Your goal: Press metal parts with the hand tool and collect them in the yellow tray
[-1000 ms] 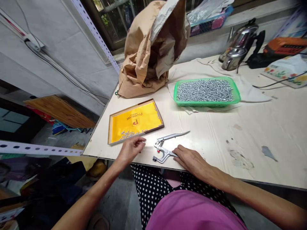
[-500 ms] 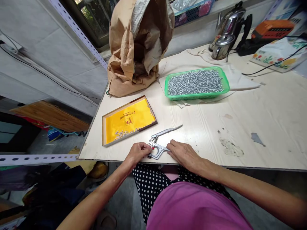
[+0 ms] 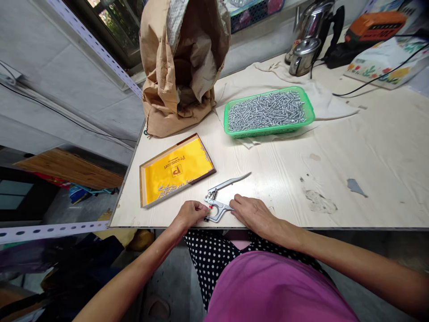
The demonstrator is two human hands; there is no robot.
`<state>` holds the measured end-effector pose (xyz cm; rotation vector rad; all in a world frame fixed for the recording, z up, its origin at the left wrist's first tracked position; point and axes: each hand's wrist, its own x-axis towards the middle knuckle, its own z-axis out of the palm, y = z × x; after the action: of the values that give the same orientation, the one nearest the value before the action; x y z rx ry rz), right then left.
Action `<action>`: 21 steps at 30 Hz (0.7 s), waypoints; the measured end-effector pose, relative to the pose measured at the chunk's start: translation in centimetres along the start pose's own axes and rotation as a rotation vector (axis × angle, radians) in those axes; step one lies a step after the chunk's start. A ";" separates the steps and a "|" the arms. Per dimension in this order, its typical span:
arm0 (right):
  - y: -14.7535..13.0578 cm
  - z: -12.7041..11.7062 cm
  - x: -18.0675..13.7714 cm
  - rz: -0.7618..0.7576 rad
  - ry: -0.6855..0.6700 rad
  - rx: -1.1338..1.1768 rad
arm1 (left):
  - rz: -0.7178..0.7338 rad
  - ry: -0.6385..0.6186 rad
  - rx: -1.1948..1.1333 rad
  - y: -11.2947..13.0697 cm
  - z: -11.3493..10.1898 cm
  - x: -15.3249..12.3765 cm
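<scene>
Near the table's front edge lie grey metal pliers [image 3: 218, 211] with a C-shaped jaw, a coil spring and a small red piece in the jaw. Their handles are spread apart, the upper one pointing to the far right. My right hand [image 3: 251, 212] is closed around the end of the lower handle. At the jaw, my left hand [image 3: 191, 213] is pinched beside the red piece; what its fingertips hold is hidden. Just beyond my left hand sits a shallow box [image 3: 143, 188] with a yellow lining and several small metal screw-like pieces inside.
A green plastic basket [image 3: 268, 131] full of silvery screw-like pieces stands on a cloth at the back. Behind the shallow box is a large open brown paper bag [image 3: 159, 89]. A steel kettle [image 3: 315, 27], a steel cup [image 3: 303, 58] and an orange device [image 3: 375, 27] stand at the far right.
The view has shifted slightly, so the table items appear a little further left. Both hands keep their places at the pliers, with no clear change in grip.
</scene>
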<state>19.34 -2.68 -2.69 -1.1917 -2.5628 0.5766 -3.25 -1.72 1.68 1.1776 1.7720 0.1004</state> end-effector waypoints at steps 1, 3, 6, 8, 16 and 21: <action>0.0 0.0 0.0 0.001 0.004 -0.005 | -0.003 -0.020 0.017 -0.1 -0.1 0.1; -0.2 0.0 0.0 0.006 0.003 -0.018 | -0.011 -0.052 0.043 -0.3 -0.1 0.4; -0.4 -0.5 -0.4 0.012 -0.019 -0.015 | -0.019 -0.076 0.061 -0.5 -0.2 0.7; -0.2 -1.0 -0.6 -0.003 -0.011 0.011 | -0.022 -0.081 0.060 -0.6 -0.2 0.8; 2.9 -1.6 0.5 0.011 0.055 -0.137 | -0.012 -0.057 0.023 -0.8 0.0 0.2; 2.4 -2.3 1.1 0.001 0.050 -0.136 | -0.004 -0.036 -0.002 -0.7 0.2 -0.1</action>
<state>21.14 0.14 -1.71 -1.2336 -2.5952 0.3729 -3.53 -2.21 1.27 1.1675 1.7418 0.0785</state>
